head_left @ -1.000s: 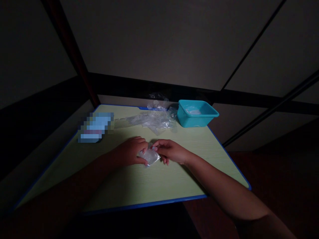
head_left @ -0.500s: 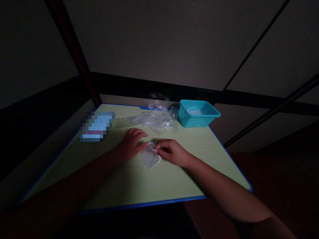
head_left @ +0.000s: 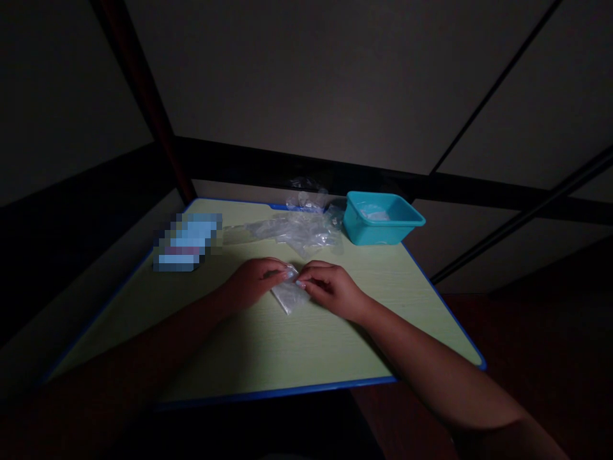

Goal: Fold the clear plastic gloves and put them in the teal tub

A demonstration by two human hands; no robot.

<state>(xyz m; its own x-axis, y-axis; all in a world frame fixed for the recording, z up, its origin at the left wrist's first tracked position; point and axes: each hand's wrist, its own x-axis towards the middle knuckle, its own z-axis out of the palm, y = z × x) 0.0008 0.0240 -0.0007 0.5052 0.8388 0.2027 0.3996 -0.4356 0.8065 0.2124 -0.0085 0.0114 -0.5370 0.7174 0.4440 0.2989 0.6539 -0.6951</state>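
A small clear plastic bag (head_left: 288, 298) is held just above or on the table, between my two hands. My left hand (head_left: 257, 279) pinches its upper left edge, thumb against fingers. On the other side, my right hand (head_left: 331, 289) grips the upper right edge between thumb and fingertips. The bag's lower corner points toward me. Past my hands lies a loose heap of clear plastic bags (head_left: 301, 231), crumpled and overlapping.
A turquoise plastic basin (head_left: 376, 233) with some clear plastic inside stands at the table's back right corner. A blurred-out light blue object (head_left: 191, 239) lies at the left. The pale green table (head_left: 287, 358) has a blue edge and meets a wall panel (head_left: 287, 83) at the back.
My left fingers have come down and closed on the bag's edge, where they were spread before. The bag's lower corner has lifted slightly away from me. My right hand has hardly moved.
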